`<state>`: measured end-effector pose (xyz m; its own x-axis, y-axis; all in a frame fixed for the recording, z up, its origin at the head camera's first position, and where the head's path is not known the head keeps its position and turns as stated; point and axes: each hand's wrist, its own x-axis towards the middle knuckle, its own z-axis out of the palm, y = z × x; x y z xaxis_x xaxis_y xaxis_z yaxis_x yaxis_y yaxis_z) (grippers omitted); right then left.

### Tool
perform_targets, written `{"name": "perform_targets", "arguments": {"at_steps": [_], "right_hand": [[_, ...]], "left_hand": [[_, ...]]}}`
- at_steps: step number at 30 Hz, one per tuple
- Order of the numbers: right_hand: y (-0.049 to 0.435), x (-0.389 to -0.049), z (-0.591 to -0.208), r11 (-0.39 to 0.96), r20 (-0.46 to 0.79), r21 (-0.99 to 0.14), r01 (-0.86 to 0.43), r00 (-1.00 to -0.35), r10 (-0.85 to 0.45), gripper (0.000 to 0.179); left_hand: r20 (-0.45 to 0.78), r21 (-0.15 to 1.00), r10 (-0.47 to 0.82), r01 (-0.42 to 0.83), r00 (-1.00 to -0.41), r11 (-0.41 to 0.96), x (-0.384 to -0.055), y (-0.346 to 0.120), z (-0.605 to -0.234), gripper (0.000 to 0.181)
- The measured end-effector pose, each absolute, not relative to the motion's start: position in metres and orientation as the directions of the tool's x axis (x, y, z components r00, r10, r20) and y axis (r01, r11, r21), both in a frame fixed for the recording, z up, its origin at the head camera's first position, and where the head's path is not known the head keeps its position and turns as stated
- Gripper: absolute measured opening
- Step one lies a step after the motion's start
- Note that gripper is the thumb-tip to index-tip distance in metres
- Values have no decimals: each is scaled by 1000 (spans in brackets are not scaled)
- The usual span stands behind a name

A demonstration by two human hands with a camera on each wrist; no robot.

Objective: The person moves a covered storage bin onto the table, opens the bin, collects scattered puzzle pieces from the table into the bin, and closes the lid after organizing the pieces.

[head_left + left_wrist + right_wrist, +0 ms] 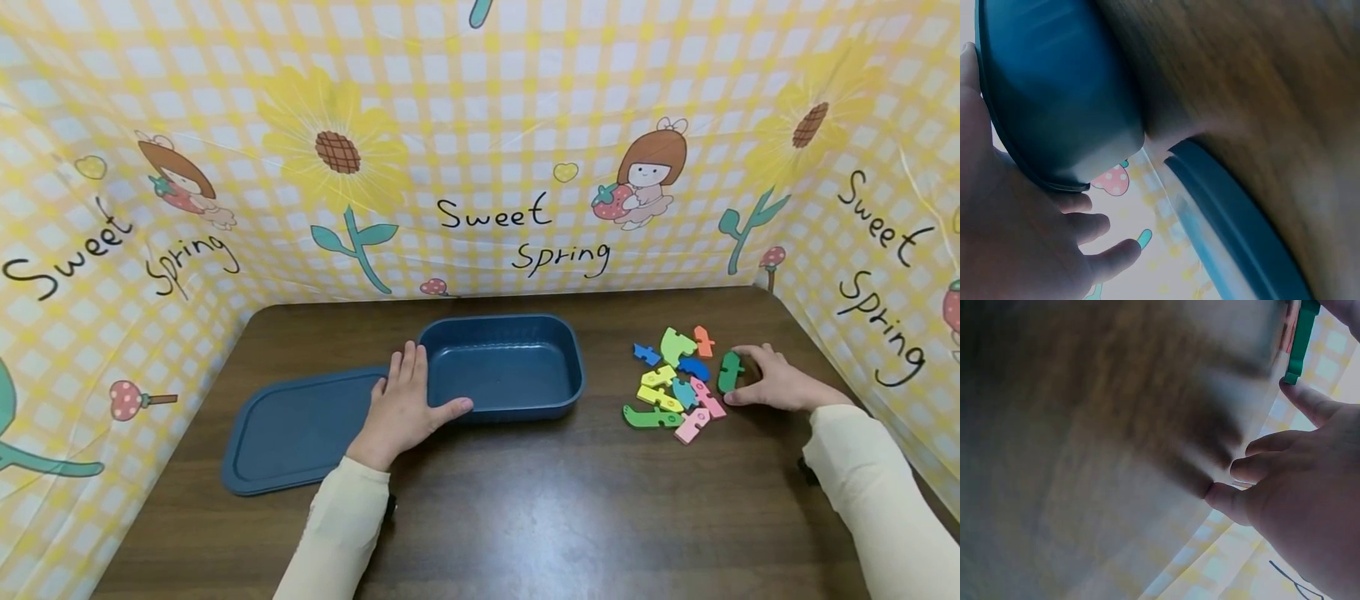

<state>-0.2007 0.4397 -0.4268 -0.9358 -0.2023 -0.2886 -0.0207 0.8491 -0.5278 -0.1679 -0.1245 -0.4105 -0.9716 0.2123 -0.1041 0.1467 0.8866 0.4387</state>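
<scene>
My left hand (401, 408) rests at the left end of a dark blue rectangular box (501, 414), fingers straight along its side and thumb over the front rim. In the left wrist view the palm lies against the rim of the box (1066, 94). At the right, my right hand (776, 379) pinches a dark green puzzle piece (728, 375) between thumb and index finger. The right wrist view shows the green piece (1302, 344) edge-on with the index fingertip at one end; the other fingers are spread near the tabletop.
Several colourful puzzle pieces (660, 398) lie in a loose cluster between the box and my right hand. A matching blue lid (300, 433) lies flat on the brown table (525, 517), left of the box. Patterned cloth (480, 125) walls the back and sides.
</scene>
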Motion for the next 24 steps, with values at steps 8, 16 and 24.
{"name": "perform_targets", "arguments": {"at_steps": [8, 16, 24], "right_hand": [[442, -199, -429, 825, -312, -565, -24, -919, -240, 93], [442, -199, -429, 825, -320, -564, -26, -914, -248, 88], [438, -201, -432, 861, -281, -505, -60, -932, -230, 91]], "left_hand": [[-114, 444, 212, 141, -971, 885, -171, -125, -412, 126], [-117, 452, 212, 138, -970, 881, -169, -124, -412, 126], [-119, 455, 210, 134, -970, 880, -169, -125, -411, 125]]}}
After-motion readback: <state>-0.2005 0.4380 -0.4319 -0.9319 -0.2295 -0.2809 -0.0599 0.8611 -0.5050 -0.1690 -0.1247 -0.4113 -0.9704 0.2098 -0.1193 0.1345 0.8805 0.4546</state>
